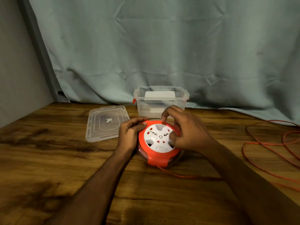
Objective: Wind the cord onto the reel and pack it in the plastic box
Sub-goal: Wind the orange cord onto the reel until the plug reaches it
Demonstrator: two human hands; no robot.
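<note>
A round orange reel (158,157) with a white socket face lies flat on the wooden table (48,151). My left hand (129,133) grips its left rim. My right hand (186,132) rests on the reel's right side, with the thumb pressed on the white face and the fingers curled over the far rim. A thin orange cord (266,146) leaves the reel's near edge, passes under my right forearm and lies in loose loops on the table at the right. Just behind the reel stands the clear plastic box (141,104), with its lid off.
The box's clear lid (103,127) lies flat to the left of the box. A pale green curtain (162,46) hangs behind the table. A grey wall (16,62) closes the left side.
</note>
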